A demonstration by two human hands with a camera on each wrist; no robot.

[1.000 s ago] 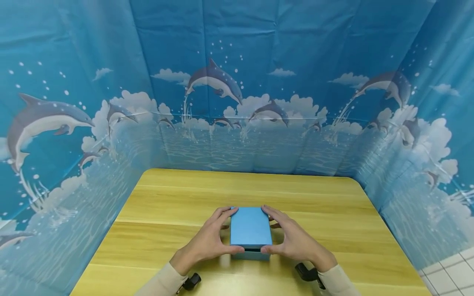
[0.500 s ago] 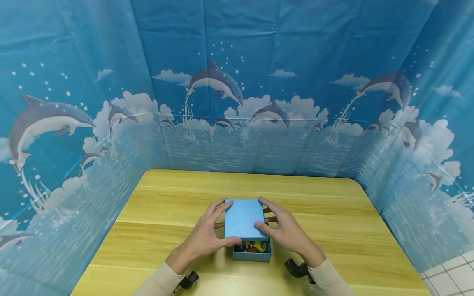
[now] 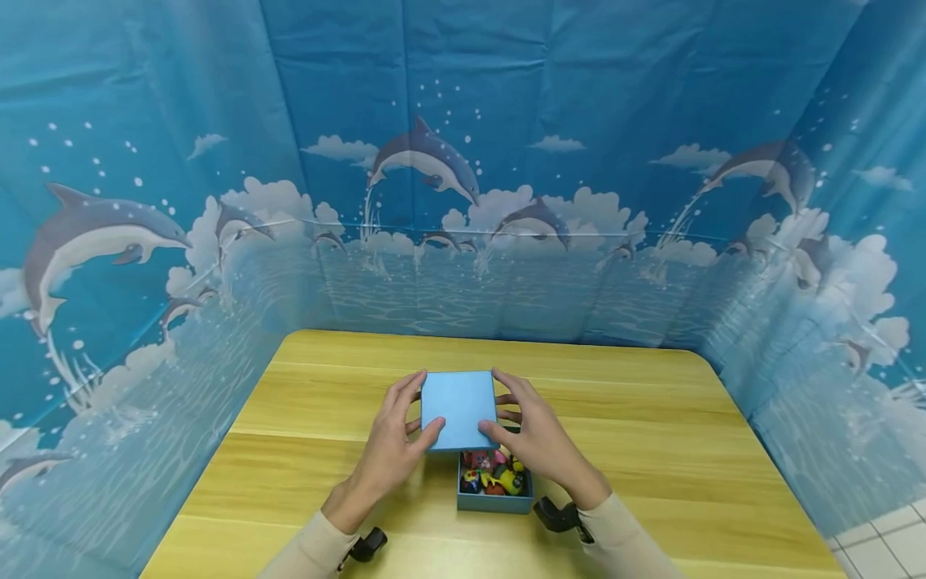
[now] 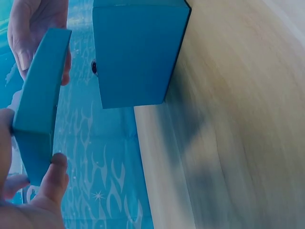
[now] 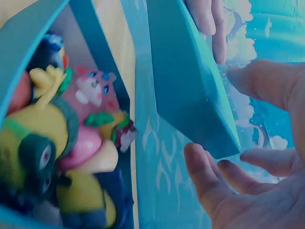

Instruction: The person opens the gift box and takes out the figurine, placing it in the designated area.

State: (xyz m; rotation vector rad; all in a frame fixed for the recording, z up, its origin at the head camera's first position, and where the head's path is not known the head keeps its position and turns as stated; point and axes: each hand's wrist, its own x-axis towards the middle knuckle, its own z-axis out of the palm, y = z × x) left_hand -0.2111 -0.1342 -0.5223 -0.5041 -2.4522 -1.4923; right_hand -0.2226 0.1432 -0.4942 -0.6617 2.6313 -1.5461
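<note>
Both hands hold a light blue box lid (image 3: 459,410) level above the table. My left hand (image 3: 394,434) grips its left side, thumb on top. My right hand (image 3: 538,438) grips the opposite side, thumb over the near right corner. Below and nearer me stands the blue box (image 3: 494,503), its far part hidden under the lid and right hand. Inside lie several small toy figures (image 5: 95,90), among them yellow one-eyed or goggled figures (image 5: 40,138) and a pink one with a white face. In the left wrist view the lid (image 4: 40,105) hangs apart from the box (image 4: 138,57).
The box stands on a yellow wood-grain table (image 3: 325,386) with rounded far corners. A blue dolphin-print curtain (image 3: 463,281) surrounds its back and sides. Black wrist mounts (image 3: 367,547) sit at both sleeves. White tiles (image 3: 882,547) show at the lower right.
The lid has come up off the box and moved away from me and to the left, carried by both hands. The toy figures inside have come into view.
</note>
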